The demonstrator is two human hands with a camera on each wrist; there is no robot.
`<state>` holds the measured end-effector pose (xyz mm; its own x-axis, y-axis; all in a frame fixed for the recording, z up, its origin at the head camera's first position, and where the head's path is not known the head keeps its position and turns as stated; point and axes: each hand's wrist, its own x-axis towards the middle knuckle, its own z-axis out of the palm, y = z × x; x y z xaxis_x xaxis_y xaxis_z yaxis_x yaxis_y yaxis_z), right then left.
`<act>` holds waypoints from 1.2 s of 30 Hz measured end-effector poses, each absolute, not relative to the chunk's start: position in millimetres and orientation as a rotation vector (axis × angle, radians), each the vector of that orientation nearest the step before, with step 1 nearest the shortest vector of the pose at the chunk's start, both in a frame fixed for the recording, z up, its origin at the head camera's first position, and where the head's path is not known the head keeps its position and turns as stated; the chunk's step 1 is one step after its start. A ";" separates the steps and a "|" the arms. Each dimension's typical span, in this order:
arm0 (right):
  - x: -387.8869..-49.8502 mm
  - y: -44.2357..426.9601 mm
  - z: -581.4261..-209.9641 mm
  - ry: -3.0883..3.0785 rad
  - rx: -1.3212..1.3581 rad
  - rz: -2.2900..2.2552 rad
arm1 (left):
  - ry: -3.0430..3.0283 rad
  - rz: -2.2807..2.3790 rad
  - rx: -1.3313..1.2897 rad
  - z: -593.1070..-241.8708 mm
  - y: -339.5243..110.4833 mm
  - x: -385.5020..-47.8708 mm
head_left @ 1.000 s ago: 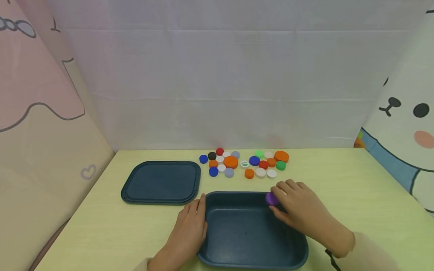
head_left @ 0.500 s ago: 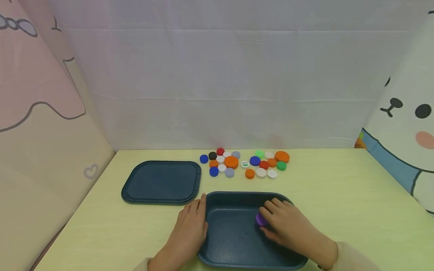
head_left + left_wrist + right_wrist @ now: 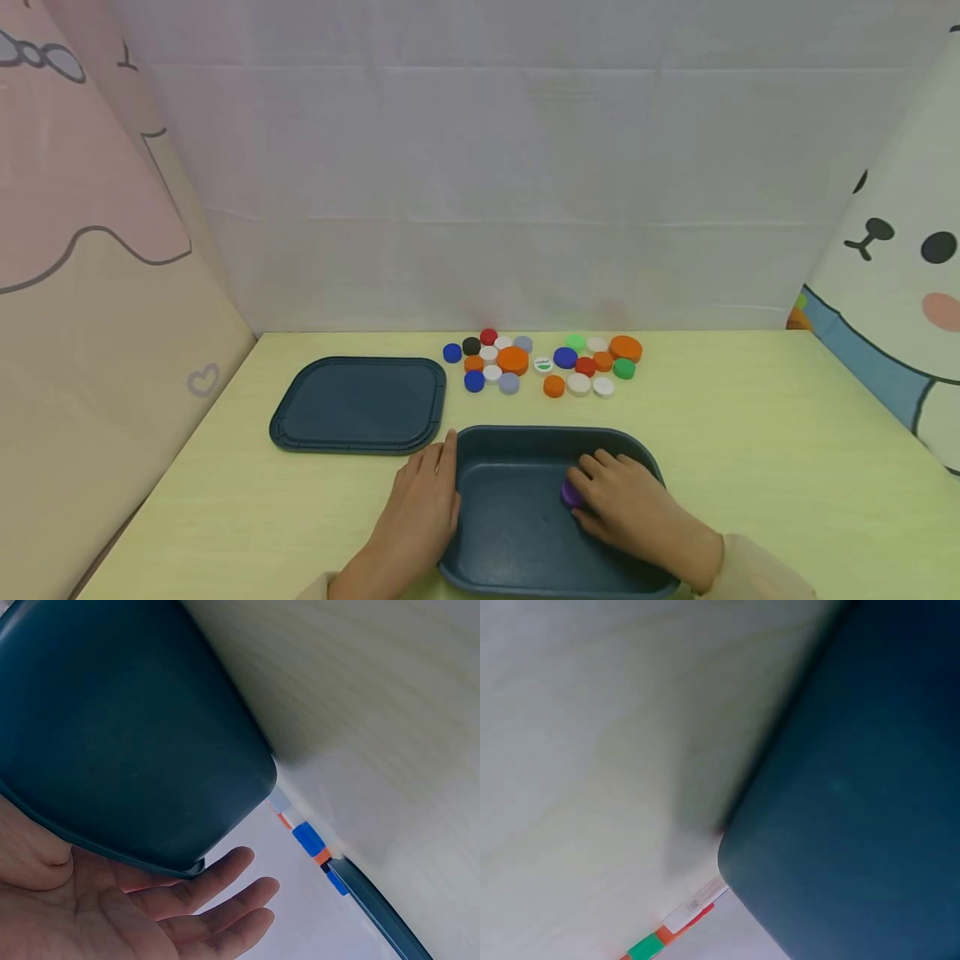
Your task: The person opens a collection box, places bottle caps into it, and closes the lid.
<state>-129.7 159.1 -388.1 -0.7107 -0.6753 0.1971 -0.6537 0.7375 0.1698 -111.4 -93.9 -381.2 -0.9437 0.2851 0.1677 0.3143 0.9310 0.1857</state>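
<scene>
Inside the dark blue-green plastic box [image 3: 502,533], my right hand [image 3: 630,504] pinches a purple bottle cap [image 3: 571,493] between thumb and fingers, low over the box floor. Whether the cap touches the floor I cannot tell. My left hand [image 3: 416,508] rests along the box's left side. In the left wrist view its fingers [image 3: 202,889] are fairly straight and reach past the rim, touching the outer wall. The right wrist view is filled by the box's outer wall [image 3: 855,810], which hides my right hand there.
Behind the box lie two clusters of bottle caps, among them a large orange cap [image 3: 513,360], a blue cap [image 3: 566,357] and a green cap [image 3: 624,368]. A flat dark lid [image 3: 358,405] lies left of them on the pale table [image 3: 765,450]. A cloth wall [image 3: 480,183] closes the back.
My right hand has carried the purple cap from the box's far right rim down and leftward into the box. The left hand has stayed at the box's side.
</scene>
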 end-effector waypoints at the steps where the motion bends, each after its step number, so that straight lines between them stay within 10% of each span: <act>1: -129.8 158.9 -388.2 -2.701 1.043 -0.131 | -2.952 -0.319 -0.459 -381.0 -93.8 -111.3; 36: -147.1 174.8 -336.0 -2.505 0.920 -0.121 | -2.933 -0.307 -0.462 -381.9 -94.1 -110.0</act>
<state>-147.1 174.8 -336.0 -0.6671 -0.6314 0.3954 -0.5904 0.7717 0.2365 -110.0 -94.1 -381.9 -0.9401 0.2860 0.1852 0.3182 0.9314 0.1767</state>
